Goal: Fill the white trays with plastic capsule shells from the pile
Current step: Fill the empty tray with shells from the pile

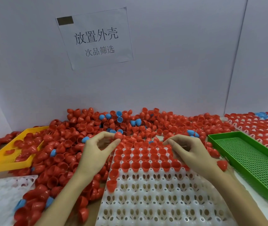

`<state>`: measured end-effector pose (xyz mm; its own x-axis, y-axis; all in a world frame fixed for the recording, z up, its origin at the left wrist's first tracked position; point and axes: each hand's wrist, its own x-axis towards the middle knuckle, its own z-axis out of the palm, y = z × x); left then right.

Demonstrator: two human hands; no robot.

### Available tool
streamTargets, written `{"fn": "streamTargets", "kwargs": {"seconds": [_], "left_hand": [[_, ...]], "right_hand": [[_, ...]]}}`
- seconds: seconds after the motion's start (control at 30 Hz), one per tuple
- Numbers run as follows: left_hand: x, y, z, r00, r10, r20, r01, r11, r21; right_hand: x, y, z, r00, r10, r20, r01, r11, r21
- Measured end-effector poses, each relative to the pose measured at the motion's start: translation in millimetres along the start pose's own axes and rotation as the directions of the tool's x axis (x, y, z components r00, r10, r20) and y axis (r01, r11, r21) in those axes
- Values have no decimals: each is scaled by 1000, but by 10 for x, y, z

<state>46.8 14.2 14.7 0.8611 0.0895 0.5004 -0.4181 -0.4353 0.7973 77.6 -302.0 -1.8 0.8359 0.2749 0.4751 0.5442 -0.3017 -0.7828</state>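
White tray (pixel 154 201) part-filled, left hand (pixel 95 154) pinching red shell (pixel 118 135), right hand (pixel 188 152) fingertips pressed together

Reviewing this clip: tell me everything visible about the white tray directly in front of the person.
The white tray looks like translucent moulded plastic, a grid of round pockets with small holes between them. It lies flat on the table, centred before the person. Its far rows hold red shells, open side up; two more sit in the left column below; the near rows are bare. The pile of shells crowds its far and left edges. The right hand hovers over its far right corner; contact is unclear.
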Motion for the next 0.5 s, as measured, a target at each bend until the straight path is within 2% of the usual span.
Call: {"fn": "streamTargets", "kwargs": {"seconds": [0.07, 0.13, 0.17, 0.23, 0.3, 0.33, 0.43, 0.5], "left_hand": [[-75, -57, 34, 992, 70, -103, -52, 984, 171], [-12, -165, -13, 977, 157, -144, -77, 891, 447], [59, -219, -57, 980, 148, -130, -52, 831, 554], [239, -327, -118, 993, 45, -107, 51, 663, 747], [441, -391, -120, 998, -21, -64, 67, 435, 898], [549, -404, -95, 998, -28, -52, 59, 416, 907], [920, -398, 101, 1000, -19, -13, 21, 538, 843], [1156, -408, 288, 998, -39, 42, -13, 565, 825]], "right_hand": [[0, -11, 17, 1000, 8, 16, -8, 1000, 25], [0, 21, 13, 1000, 5, -10, -6, 998, -55], [-5, 44, 7, 1000, 3, -23, -5, 994, -109], [-16, 84, -10, 999, 2, -37, -9, 982, -190], [-16, 100, -16, 999, -7, -35, -2, 971, -240], [-14, 102, -9, 1000, -13, -26, 6, 967, -253], [-5, 107, 9, 1000, -23, -13, 18, 963, -270], [-3, 107, 6, 1000, -15, -14, 11, 961, -275]]}}
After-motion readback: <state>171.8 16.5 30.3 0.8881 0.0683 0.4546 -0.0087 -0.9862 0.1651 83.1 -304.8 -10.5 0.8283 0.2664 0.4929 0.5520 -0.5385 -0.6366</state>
